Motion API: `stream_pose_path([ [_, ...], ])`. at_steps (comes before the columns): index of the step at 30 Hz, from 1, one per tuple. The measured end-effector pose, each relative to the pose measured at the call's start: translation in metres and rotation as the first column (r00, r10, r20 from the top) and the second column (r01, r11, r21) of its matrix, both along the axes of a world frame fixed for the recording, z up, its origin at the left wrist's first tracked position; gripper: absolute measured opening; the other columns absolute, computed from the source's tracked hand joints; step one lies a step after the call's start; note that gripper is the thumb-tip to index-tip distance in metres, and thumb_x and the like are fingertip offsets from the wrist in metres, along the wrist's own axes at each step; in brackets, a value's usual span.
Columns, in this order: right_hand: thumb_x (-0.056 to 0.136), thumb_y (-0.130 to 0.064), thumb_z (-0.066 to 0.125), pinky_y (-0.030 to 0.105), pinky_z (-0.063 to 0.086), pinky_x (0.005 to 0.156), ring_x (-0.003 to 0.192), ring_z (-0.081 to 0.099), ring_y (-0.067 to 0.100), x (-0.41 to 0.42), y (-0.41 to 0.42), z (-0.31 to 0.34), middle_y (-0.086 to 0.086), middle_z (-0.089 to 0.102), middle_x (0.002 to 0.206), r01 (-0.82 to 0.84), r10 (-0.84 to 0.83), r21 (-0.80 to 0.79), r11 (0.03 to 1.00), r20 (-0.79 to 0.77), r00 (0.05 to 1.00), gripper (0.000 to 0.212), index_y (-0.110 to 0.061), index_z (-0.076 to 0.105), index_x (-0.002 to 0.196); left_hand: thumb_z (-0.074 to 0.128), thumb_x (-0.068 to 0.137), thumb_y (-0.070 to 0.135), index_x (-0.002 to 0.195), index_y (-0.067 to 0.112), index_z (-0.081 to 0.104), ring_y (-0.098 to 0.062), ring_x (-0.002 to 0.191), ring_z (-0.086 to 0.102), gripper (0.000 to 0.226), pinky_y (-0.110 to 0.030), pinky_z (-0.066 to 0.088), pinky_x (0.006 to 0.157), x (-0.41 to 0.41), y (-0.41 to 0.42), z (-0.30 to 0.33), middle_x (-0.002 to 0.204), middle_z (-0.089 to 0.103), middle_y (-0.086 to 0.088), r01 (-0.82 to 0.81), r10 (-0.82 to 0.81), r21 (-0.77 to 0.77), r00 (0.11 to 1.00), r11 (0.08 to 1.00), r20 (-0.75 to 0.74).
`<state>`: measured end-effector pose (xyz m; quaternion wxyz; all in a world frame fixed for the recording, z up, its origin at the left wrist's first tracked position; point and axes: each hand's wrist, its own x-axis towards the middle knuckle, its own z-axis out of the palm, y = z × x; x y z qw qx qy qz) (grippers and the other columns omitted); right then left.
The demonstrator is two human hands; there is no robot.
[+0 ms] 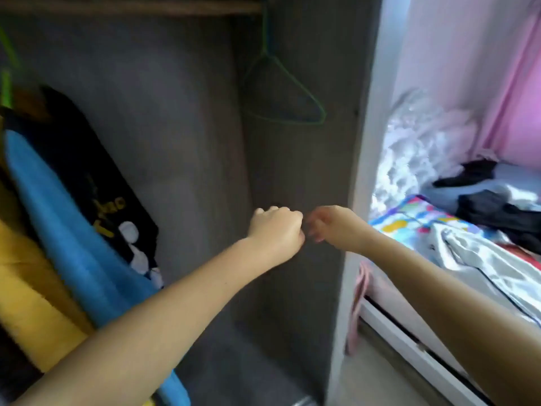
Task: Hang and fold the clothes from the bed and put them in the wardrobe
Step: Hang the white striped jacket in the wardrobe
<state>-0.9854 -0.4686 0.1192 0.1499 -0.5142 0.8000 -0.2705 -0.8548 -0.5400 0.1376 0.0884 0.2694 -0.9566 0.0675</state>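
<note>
My left hand [275, 230] and my right hand [325, 224] are stretched out side by side inside the wardrobe, knuckles almost touching. Both have curled fingers and I see nothing in either. Above them an empty green hanger [284, 92] hangs from the wooden rail [131, 7]. At the left hang a black printed garment [87, 171], a blue one [58, 215] and a yellow one [29, 288]. On the bed at the right lie dark clothes [497, 206] and a shiny white garment [483, 259].
The wardrobe's white side panel [360, 171] stands between the hanging space and the bed. The bed has a colourful sheet [409, 218] and a white frame [409, 341]. A pink curtain [512, 98] hangs behind it. The grey back wall [175, 127] of the wardrobe is bare.
</note>
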Motion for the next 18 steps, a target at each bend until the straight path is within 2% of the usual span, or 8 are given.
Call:
stream_pose_path([
  [2,0.091,-0.012,0.047,0.031,0.057,0.076,0.066,0.069,0.013,-0.028,0.064,-0.036,0.004,0.073,0.083,0.109,-0.118,0.083,0.991,0.110,0.987,0.019,-0.010,0.066,0.090,0.041,0.095,0.025,0.117,0.015,0.059,-0.031,0.110,0.053,0.031,-0.036,0.039,0.082,-0.033,0.046,-0.031,0.116,0.060,-0.009,0.105,-0.107,0.099,0.994,0.989,0.013],
  [5,0.093,-0.014,0.043,0.020,0.055,0.065,0.052,0.063,0.007,-0.065,0.170,-0.093,0.000,0.071,0.076,0.262,-0.284,0.185,0.947,0.103,0.953,0.027,-0.004,0.068,0.091,0.043,0.092,0.023,0.115,0.015,0.060,-0.033,0.111,0.053,0.030,-0.037,0.043,0.082,-0.078,0.117,-0.082,0.119,0.059,-0.011,0.221,-0.247,0.219,0.964,0.950,0.099],
  [7,0.094,-0.016,0.041,0.014,0.050,0.053,0.049,0.063,0.003,-0.082,0.242,-0.125,-0.005,0.071,0.075,0.333,-0.383,0.296,0.895,0.131,0.914,0.028,-0.006,0.067,0.094,0.045,0.091,0.023,0.114,0.014,0.060,-0.033,0.112,0.052,0.030,-0.037,0.043,0.082,-0.108,0.165,-0.112,0.120,0.057,-0.012,0.270,-0.325,0.290,0.931,0.918,0.165],
  [10,0.096,-0.019,0.041,0.008,0.040,0.041,0.048,0.061,-0.002,-0.099,0.338,-0.155,-0.011,0.067,0.071,0.439,-0.517,0.385,0.812,0.124,0.847,0.026,-0.016,0.066,0.092,0.044,0.091,0.023,0.114,0.013,0.060,-0.032,0.112,0.053,0.030,-0.038,0.045,0.086,-0.147,0.228,-0.145,0.119,0.060,-0.010,0.339,-0.432,0.383,0.882,0.859,0.189],
  [14,0.094,-0.016,0.039,0.012,0.042,0.042,0.055,0.066,0.005,-0.120,0.425,-0.178,-0.006,0.069,0.073,0.536,-0.646,0.443,0.718,0.137,0.751,0.028,-0.015,0.062,0.079,0.044,0.090,0.023,0.113,0.016,0.062,-0.029,0.107,0.056,0.029,-0.035,0.044,0.081,-0.194,0.291,-0.171,0.116,0.062,-0.006,0.435,-0.553,0.455,0.817,0.777,0.165],
  [18,0.090,-0.011,0.038,0.008,0.042,0.043,0.053,0.064,0.009,-0.141,0.474,-0.207,0.000,0.073,0.076,0.615,-0.737,0.460,0.640,0.141,0.661,0.030,-0.002,0.067,0.091,0.043,0.091,0.024,0.108,0.017,0.063,-0.026,0.101,0.057,0.027,-0.032,0.039,0.073,-0.244,0.327,-0.193,0.111,0.063,-0.005,0.515,-0.633,0.464,0.761,0.721,0.140],
])
